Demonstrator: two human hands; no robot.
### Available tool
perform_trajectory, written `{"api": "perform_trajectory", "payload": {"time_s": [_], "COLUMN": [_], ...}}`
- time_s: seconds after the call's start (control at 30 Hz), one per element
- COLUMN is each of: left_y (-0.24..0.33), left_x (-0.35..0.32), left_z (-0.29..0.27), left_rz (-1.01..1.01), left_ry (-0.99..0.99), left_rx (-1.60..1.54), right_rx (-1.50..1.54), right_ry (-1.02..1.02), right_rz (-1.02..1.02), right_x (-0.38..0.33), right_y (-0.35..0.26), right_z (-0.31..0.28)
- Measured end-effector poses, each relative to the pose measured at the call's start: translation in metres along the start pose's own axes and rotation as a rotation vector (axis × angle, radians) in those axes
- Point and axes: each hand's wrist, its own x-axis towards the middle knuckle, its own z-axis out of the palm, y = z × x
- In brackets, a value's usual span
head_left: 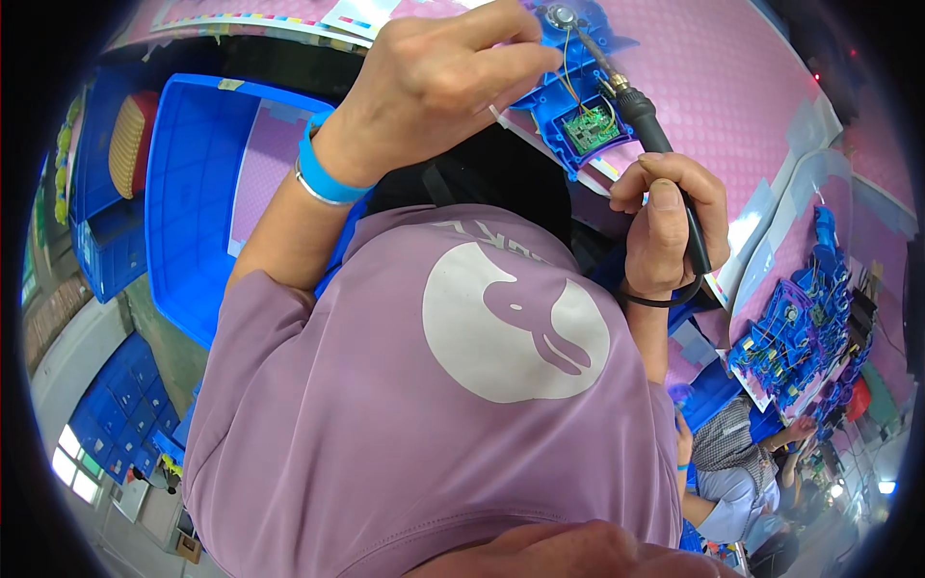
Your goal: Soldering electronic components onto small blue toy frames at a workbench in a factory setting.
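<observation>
My right hand (672, 217) grips a soldering iron (647, 120) by its black handle, its metal tip pointing up toward a round silver part (561, 15) in a blue plastic housing (549, 120). Fingers of my left hand (453, 77), which wears a blue wrist strap (328, 169), are pinched together at the housing's left side, close to thin yellow wires (568, 79). What they hold, if anything, is hidden. A green circuit board (590, 128) sits in the near end of the housing, with wires running from it.
The housing lies on a pink patterned table (713, 58). Many similar blue housings with wires (795, 328) are heaped at the right. A large blue bin (188, 202) stands at my left. The iron's black cord (689, 291) loops below my right hand. Another person (737, 472) sits farther right.
</observation>
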Motion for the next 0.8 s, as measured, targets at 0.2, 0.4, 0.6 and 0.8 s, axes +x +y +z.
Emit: {"api": "perform_trajectory", "payload": {"time_s": [0.2,0.4,0.6,0.8], "left_y": [-0.014,-0.042,-0.048,-0.047], "left_x": [0.013,-0.007,-0.012,-0.012], "left_z": [0.009,0.043,0.048,0.047], "left_rz": [-0.134,0.3,0.313,0.31], "left_ry": [-0.141,0.323,0.314,0.282], "left_rx": [-0.067,-0.138,-0.02,0.031], "right_rx": [0.051,0.084,0.073,0.071], "right_ry": [0.021,0.013,0.012,0.012], "right_rz": [-0.004,-0.002,0.038,0.046], "right_x": [0.004,0.004,0.007,0.007], "right_y": [0.002,0.008,0.008,0.009], "right_z": [0.001,0.001,0.003,0.004]}}
